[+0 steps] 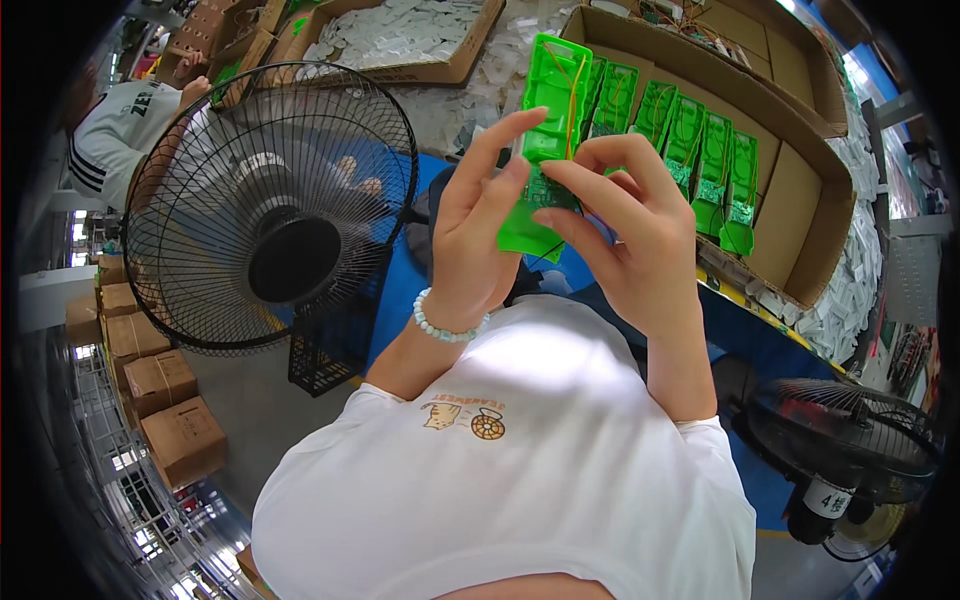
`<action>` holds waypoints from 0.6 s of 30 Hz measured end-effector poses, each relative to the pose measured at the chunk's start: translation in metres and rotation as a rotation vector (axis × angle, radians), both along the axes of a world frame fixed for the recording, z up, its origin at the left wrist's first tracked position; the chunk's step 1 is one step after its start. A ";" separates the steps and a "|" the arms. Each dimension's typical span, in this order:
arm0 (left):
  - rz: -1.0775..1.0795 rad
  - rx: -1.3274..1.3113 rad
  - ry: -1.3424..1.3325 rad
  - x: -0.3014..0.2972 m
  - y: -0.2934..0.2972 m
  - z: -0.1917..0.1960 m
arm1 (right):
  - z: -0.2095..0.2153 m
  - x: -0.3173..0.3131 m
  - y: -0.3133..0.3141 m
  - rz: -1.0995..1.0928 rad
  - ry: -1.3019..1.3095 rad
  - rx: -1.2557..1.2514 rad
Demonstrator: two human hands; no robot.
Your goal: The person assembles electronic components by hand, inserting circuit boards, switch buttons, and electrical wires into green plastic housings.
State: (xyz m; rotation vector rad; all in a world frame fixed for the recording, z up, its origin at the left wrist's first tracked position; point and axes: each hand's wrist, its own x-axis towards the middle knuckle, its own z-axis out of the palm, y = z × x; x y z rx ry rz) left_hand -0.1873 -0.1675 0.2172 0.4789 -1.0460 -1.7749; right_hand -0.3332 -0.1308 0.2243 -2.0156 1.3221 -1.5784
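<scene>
A bright green plastic housing (552,92) is held up in front of my chest, tilted lengthwise away from me. Orange and yellow wires run along its inside, and a dark wire loops out near its lower end. Around its left edge my left hand (478,205) is closed, with the thumb on the inner face. The fingertips of my right hand (630,205) pinch at a small green circuit board (545,190) lying in the housing's lower half. Those fingers partly hide the board. A bracelet of pale beads circles my left wrist.
Right of my hands, a cardboard box (800,215) holds several similar green housings (712,170) with wires and boards. Small clear plastic pieces (395,40) fill a carton at the back. A large black fan (290,230) stands left, another fan (840,435) right. A person (125,125) works far left.
</scene>
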 end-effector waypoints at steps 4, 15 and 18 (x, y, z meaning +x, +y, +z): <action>0.100 0.000 0.052 0.000 -0.003 -0.002 | 0.006 -0.008 0.001 0.032 -0.040 0.047; 0.008 -0.149 0.110 0.011 -0.011 -0.025 | 0.019 -0.038 -0.004 0.449 -1.029 0.283; 0.054 -0.218 0.021 0.014 -0.011 -0.035 | 0.021 -0.046 -0.005 0.440 -0.994 0.350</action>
